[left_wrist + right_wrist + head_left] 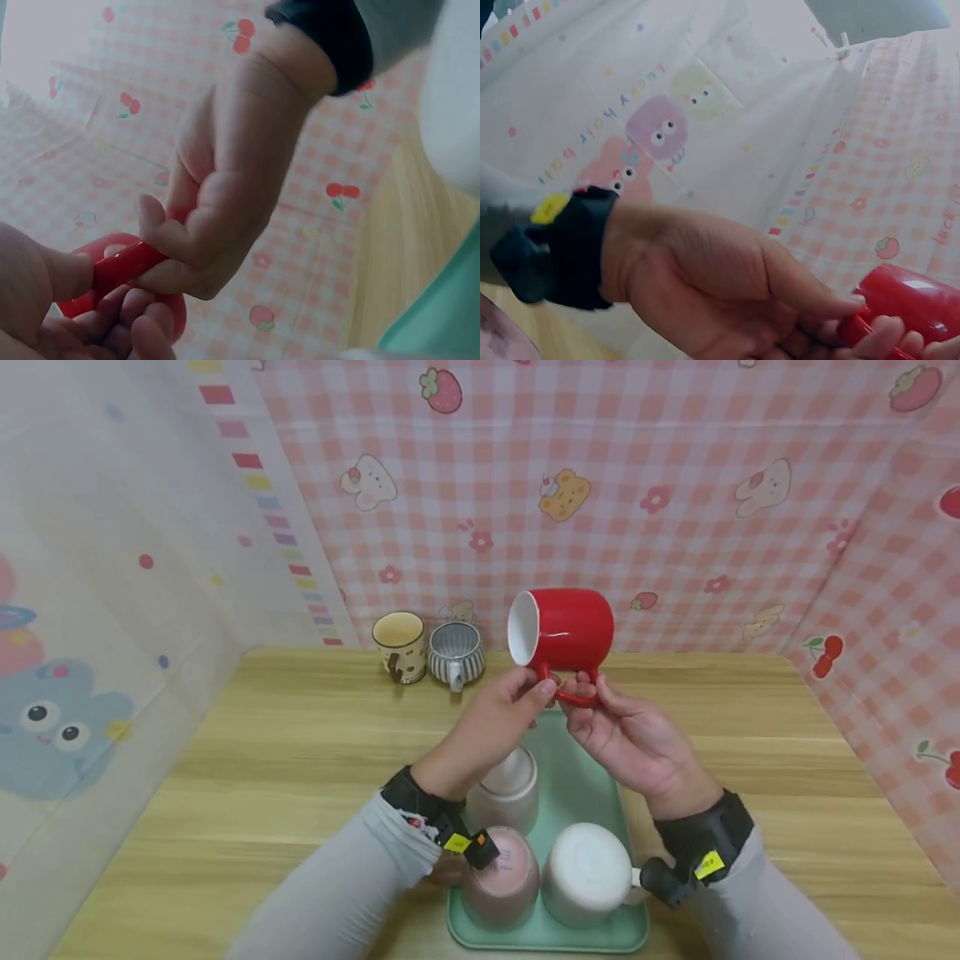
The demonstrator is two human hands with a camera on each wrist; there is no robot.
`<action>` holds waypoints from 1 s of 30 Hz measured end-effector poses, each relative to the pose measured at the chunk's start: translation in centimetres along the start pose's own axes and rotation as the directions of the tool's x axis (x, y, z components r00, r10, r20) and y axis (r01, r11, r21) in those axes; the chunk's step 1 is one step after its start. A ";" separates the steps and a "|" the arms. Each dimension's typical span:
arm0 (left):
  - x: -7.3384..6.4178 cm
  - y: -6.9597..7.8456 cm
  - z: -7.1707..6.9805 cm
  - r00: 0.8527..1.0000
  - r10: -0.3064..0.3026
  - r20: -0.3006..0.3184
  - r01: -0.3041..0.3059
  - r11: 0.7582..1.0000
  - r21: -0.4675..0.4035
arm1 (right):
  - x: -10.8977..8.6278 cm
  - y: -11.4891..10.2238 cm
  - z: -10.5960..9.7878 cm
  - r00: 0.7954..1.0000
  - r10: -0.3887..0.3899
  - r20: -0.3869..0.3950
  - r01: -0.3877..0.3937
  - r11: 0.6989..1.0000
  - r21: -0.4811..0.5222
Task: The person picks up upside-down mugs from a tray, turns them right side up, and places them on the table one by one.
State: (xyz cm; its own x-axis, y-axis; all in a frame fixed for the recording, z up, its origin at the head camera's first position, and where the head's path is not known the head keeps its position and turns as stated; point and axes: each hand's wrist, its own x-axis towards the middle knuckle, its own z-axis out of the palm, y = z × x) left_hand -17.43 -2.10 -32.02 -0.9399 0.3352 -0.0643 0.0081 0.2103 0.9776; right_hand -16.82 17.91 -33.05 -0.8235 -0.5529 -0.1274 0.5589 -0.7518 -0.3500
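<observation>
A red mug (pixel 573 622) with a white inside is held up on its side, mouth facing left and handle pointing down. My left hand (pixel 491 718) pinches the mouth end of the handle between thumb and fingers. At the handle's other end, my right hand (pixel 641 739) grips with thumb and curled fingers. The left wrist view shows the red handle (pixel 124 264) between both hands. Beneath the hands, a green tray (pixel 573 768) carries upside-down cups: a whitish one (pixel 506 797) partly behind the left wrist, a pink one (pixel 501 885) and a white mug (pixel 588 877).
At the back left of the wooden table (pixel 300 760) stand a cream spotted mug (pixel 405 662) and a grey striped cup (pixel 457 653), both upright. A pink checked cloth (pixel 480 468) hangs behind the table, and printed cloth covers both sides.
</observation>
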 end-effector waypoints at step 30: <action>-0.1 1.4 1.4 0.996 0.064 -0.058 -0.080 0.933 -0.350 | -0.6 -0.9 -0.1 0.981 -0.165 -0.104 -0.016 0.464 -0.886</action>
State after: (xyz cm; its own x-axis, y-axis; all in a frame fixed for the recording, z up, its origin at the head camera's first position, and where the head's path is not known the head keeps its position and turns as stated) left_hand -16.86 -0.59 -30.91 -0.9558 0.2940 0.0100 -0.0365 -0.1524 0.9876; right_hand -16.83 18.92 -32.73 -0.9101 -0.3807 -0.1637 0.1857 -0.0215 -0.9824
